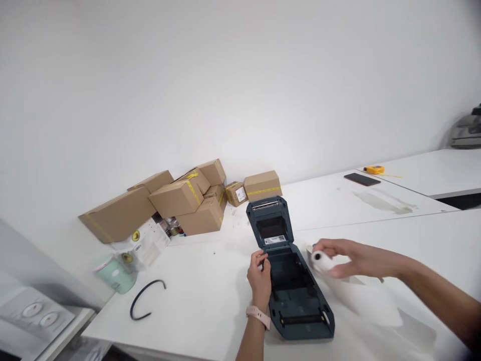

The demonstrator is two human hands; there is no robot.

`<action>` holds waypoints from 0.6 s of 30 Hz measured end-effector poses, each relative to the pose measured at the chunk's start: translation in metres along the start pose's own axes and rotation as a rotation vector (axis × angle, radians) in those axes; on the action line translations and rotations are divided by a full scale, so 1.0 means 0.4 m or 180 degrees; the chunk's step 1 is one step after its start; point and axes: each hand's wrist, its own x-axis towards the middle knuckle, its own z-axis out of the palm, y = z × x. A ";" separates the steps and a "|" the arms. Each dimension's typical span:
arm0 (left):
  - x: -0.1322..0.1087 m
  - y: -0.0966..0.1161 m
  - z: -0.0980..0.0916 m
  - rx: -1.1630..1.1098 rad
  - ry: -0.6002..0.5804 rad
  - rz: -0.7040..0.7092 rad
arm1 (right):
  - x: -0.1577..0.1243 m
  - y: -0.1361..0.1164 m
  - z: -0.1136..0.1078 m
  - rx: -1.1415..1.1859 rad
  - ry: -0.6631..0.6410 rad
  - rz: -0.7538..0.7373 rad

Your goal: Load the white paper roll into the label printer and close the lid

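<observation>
A dark blue label printer (296,296) lies on the white table (210,301) with its lid (269,220) swung up and back, showing an empty roll bay. My left hand (259,276), a pink watch on its wrist, grips the printer's left edge near the hinge. My right hand (347,258) reaches in from the right and is closed around a white paper roll (320,260) just beside the printer's right edge. A loose white sheet trails from the roll across the table.
A heap of taped cardboard boxes (176,200) sits at the back by the wall. A mint-green roll (115,275) and a black curved band (145,298) lie at left. A phone (362,179) and yellow tape measure (374,169) rest far right.
</observation>
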 end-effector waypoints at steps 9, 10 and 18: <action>0.004 -0.003 0.001 0.0072 0.0009 0.0106 | 0.302 -0.069 0.205 -0.1334 -0.0871 -0.0133; 0.004 -0.002 0.001 0.0105 0.0005 0.0118 | 0.308 -0.060 0.220 -0.1384 -0.0852 -0.0099; -0.002 0.023 -0.003 0.0542 -0.0028 0.0333 | 0.307 -0.008 0.276 -0.1680 -0.0501 -0.0112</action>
